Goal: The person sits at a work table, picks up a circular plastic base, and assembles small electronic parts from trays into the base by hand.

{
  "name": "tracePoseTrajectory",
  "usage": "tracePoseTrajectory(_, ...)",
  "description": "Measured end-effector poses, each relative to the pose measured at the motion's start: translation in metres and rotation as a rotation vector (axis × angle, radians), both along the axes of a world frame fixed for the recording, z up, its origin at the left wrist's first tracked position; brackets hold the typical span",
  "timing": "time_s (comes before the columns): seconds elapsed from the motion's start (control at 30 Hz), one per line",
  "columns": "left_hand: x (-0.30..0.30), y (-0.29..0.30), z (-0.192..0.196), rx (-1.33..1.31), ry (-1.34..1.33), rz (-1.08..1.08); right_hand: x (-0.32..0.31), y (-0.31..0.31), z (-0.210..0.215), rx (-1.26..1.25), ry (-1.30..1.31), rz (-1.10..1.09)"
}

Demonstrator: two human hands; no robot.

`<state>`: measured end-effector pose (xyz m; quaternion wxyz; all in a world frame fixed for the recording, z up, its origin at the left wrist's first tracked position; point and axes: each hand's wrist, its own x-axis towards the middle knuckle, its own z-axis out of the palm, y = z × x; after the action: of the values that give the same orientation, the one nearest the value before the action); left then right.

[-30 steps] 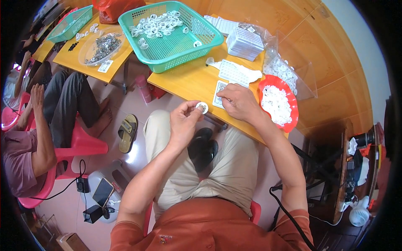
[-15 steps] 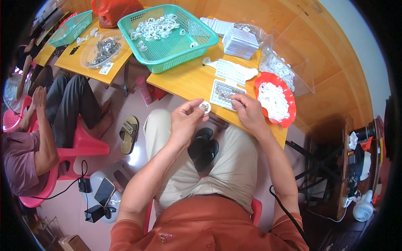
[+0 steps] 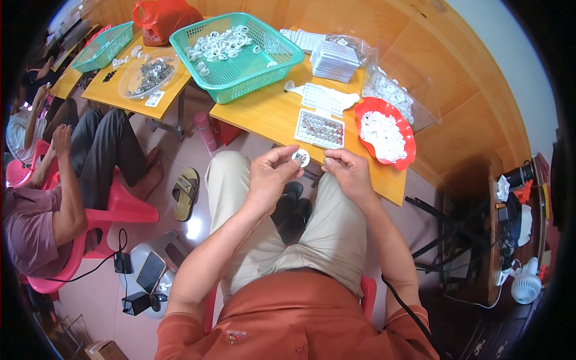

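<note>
1 round white plastic piece [image 3: 302,158], with metal showing inside, is clamped in the fingers of the left hand [image 3: 268,174]. The right hand [image 3: 353,175] holds its fingertips nearly together just beside it; whether on a part, I cannot tell. It looks partly assembled. Left over, it seems: metal discs [image 3: 321,128] in the white tray [image 3: 318,142] just beyond the right fingers, and small white parts [image 3: 384,135] in the red dish [image 3: 406,157] to their right. Similar pieces [image 3: 219,45] in the green basket [image 3: 258,84], well beyond the left fingers, may be done.
</note>
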<state>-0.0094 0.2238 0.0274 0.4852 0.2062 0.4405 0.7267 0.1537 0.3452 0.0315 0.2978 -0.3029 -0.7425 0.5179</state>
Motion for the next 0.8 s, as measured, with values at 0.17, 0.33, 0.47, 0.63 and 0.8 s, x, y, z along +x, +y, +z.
tracePoseTrajectory(0.17,0.007,-0.008,0.005,-0.002,-0.039,-0.016,0.009,-0.012,0.006,-0.066,-0.016,0.037)
tracePoseTrajectory(0.33,0.013,-0.013,0.005,-0.003,-0.066,-0.024,0.015,-0.022,0.010,-0.198,0.091,0.027)
tracePoseTrajectory(0.47,0.018,-0.015,0.006,-0.027,-0.065,-0.035,0.020,-0.023,0.003,-0.258,0.185,0.018)
tracePoseTrajectory(0.63,0.022,-0.015,0.002,-0.038,-0.048,-0.031,0.024,-0.029,-0.003,-0.309,0.210,0.009)
tracePoseTrajectory(0.8,0.026,-0.014,-0.002,-0.068,-0.050,-0.004,0.022,-0.034,-0.006,-0.330,0.235,0.000)
